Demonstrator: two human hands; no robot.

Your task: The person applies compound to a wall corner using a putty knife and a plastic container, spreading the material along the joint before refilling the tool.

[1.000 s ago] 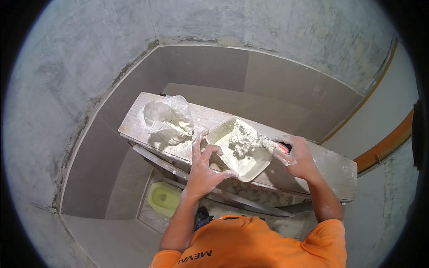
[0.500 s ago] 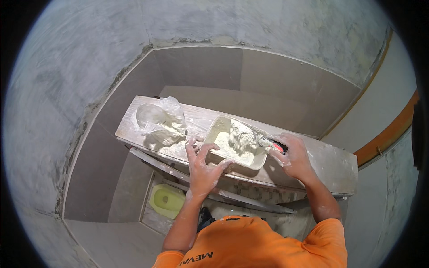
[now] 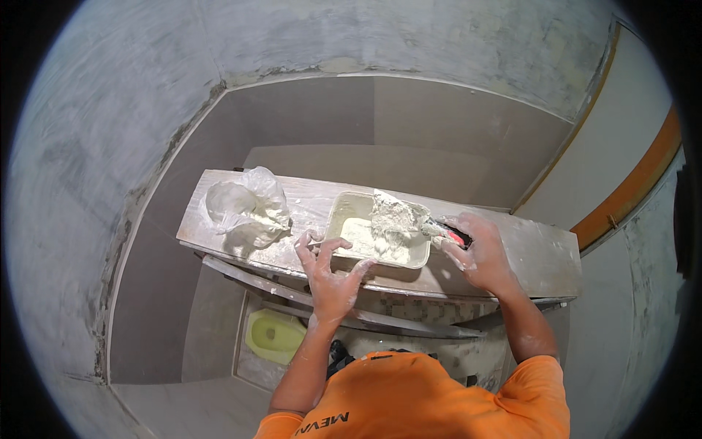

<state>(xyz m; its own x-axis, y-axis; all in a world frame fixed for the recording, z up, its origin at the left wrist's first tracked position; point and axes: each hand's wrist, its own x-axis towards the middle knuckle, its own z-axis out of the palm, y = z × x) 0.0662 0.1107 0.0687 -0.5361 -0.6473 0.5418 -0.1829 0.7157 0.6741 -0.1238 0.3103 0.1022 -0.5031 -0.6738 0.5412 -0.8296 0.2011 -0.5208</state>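
Observation:
A rectangular cream plastic tub [image 3: 338, 208] sits on a dusty plank, holding pale powder or paste [image 3: 373, 241]. My left hand [image 3: 329, 278] is at its near left corner, with fingers at the rim and thumb against the near side. My right hand [image 3: 479, 252] is closed round the black and red handle of a putty knife [image 3: 457, 234]. Its blade is over the tub, thickly coated with pale, lumpy material, which hides most of the metal. Both hands are smeared with white.
A crumpled clear plastic bag [image 3: 252, 208] of pale powder stands on the left of the plank [image 3: 534, 260]. Below are a yellow-green squat toilet [image 3: 274, 333] and a narrow bar [image 3: 292, 296] along the plank's near side. Grey tiled walls [image 3: 307, 113] enclose the space, with an orange-edged panel at right.
The putty knife's loaded blade has turned and shows a broader coated face above the tub. My left hand stays at the tub's corner. The whole view has shifted slightly.

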